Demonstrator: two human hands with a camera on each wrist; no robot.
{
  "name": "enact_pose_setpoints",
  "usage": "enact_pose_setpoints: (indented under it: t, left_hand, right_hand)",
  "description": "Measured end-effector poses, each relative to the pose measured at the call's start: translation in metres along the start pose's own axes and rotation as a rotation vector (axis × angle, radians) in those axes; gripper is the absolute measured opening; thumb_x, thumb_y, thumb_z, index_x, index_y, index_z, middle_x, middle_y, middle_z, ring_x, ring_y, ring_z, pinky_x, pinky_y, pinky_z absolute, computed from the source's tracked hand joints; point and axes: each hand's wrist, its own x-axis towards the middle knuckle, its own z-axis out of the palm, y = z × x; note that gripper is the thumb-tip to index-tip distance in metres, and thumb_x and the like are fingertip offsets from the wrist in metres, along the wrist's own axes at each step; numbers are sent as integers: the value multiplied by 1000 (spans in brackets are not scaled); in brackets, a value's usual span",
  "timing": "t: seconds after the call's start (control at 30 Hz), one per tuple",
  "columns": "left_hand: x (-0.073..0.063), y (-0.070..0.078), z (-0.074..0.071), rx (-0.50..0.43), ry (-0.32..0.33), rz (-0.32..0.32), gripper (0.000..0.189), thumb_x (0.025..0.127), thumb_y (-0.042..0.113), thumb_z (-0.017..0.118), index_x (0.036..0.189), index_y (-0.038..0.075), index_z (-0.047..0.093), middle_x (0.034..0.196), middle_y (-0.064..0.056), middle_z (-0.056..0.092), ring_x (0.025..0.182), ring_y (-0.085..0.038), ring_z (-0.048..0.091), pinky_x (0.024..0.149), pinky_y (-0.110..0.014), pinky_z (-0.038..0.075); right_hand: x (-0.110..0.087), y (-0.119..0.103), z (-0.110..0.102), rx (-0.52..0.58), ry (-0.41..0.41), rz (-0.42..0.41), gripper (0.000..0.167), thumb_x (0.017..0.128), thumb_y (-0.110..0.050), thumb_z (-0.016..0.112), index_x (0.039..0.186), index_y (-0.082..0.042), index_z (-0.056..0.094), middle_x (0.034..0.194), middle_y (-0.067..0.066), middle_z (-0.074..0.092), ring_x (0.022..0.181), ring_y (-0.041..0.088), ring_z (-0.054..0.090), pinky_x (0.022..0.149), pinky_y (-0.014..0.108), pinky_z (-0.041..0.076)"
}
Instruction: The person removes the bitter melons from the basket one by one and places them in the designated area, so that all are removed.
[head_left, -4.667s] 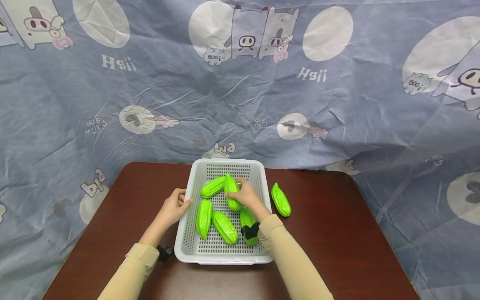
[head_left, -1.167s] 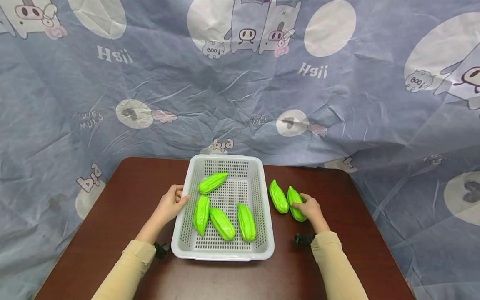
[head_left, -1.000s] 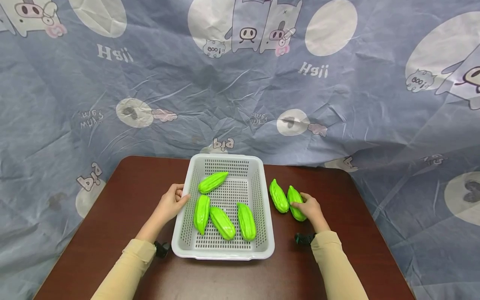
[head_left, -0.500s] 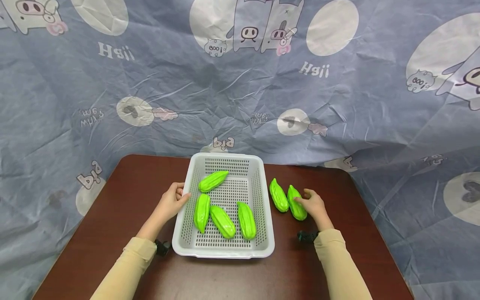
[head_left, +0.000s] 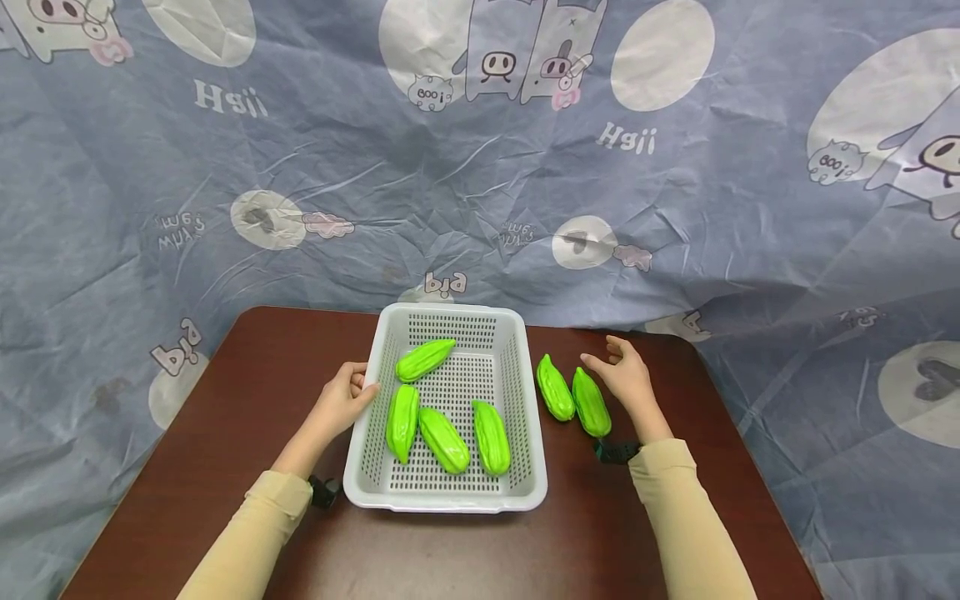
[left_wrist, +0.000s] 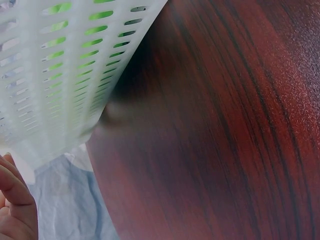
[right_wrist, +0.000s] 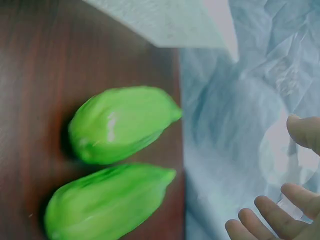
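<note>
In the head view, my left hand (head_left: 341, 402) grips the left rim of a white slotted plastic basket (head_left: 536, 467), thumb at the rim and fingers against the outer wall. Several bright green ridged gourds, like bitter melons, lie spread over the basket's floor, one of them a gourd (head_left: 492, 439) at the right. My right hand (head_left: 628, 377) hovers, fingers apart and holding nothing, just above and right of a gourd (head_left: 592, 403) on the table. Another gourd (head_left: 555, 389) lies beside that one, between it and the basket. The right wrist view shows both these gourds, with the spread fingers (right_wrist: 275, 215) away from them.
The dark red-brown wooden table (head_left: 450, 554) carries everything. Behind it hangs a blue-grey cloth (head_left: 420, 192) printed with cartoon pigs, close to the table's back edge. The basket's outer wall (left_wrist: 60, 75) fills the upper left of the left wrist view.
My right hand took one gourd out of the basket, set it on the table right of the other, let go and rose away. The left hand stayed at the basket rim.
</note>
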Motion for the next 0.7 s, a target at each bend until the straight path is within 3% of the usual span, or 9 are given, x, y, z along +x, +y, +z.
enact_pose_setpoints:
  t: [0.5, 0.7]
  left_hand:
    - [0, 1, -1, -5, -11, 2, 51, 98, 17, 61, 140, -4, 40, 106, -18, 59, 85, -22, 63, 70, -36, 58]
    - [0, 1, 0, -4, -9, -1, 51, 97, 17, 62, 139, -3, 41, 106, -17, 60, 84, -22, 64, 70, -36, 58]
  right_hand:
    - [-8, -57, 4, 93, -59, -133, 85, 89, -50, 68, 156, -15, 28, 157, 11, 35, 143, 32, 36, 108, 53, 41]
    - [-18, -78, 7, 172, -107, -198, 80, 90, -42, 71, 154, -14, 32, 155, 11, 38, 141, 33, 39, 109, 51, 41]
